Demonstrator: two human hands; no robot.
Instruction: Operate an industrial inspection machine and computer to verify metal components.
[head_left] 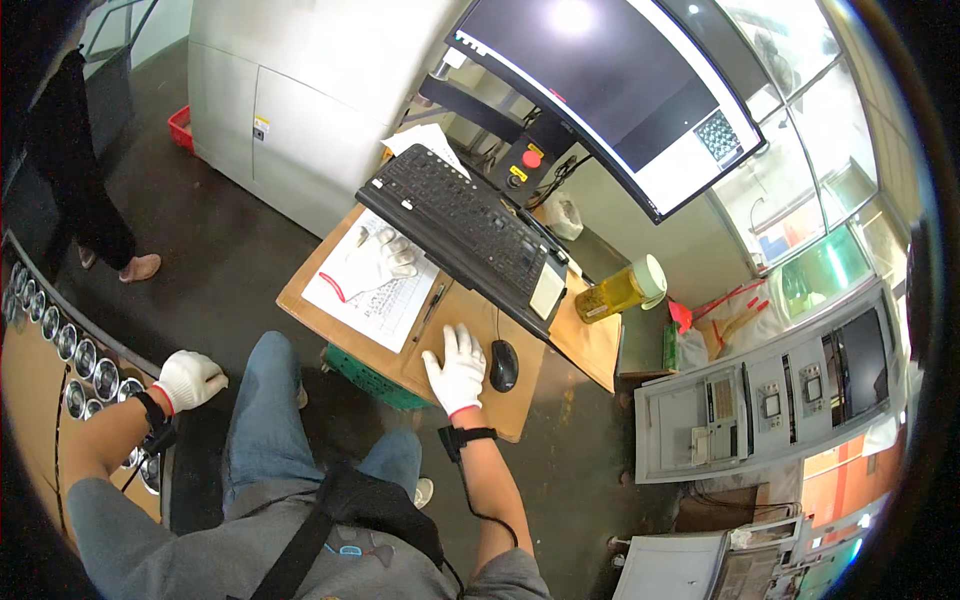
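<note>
My left hand [190, 381], in a white knit glove with a red cuff, is at the left beside a row of shiny metal rings [106, 379] on a brown surface. Its fingers are curled in, and whatever they might hold is hidden. My right hand [457, 370], gloved the same way, lies palm down with fingers stretched on the brown board of a small table [512, 420]. Just right of it is a black mouse [504, 366]; the hand does not grip it. A pen [431, 312] and a printed sheet [390, 318] bearing a loose white glove [376, 262] lie farther left.
A black keyboard [460, 220] stands at the table's far side, below a large monitor [600, 80]. A yellow-green bottle [615, 292] stands to its right, near a red stop button [531, 159]. A green crate [375, 380] is under the table. Another person's legs [85, 170] show at far left.
</note>
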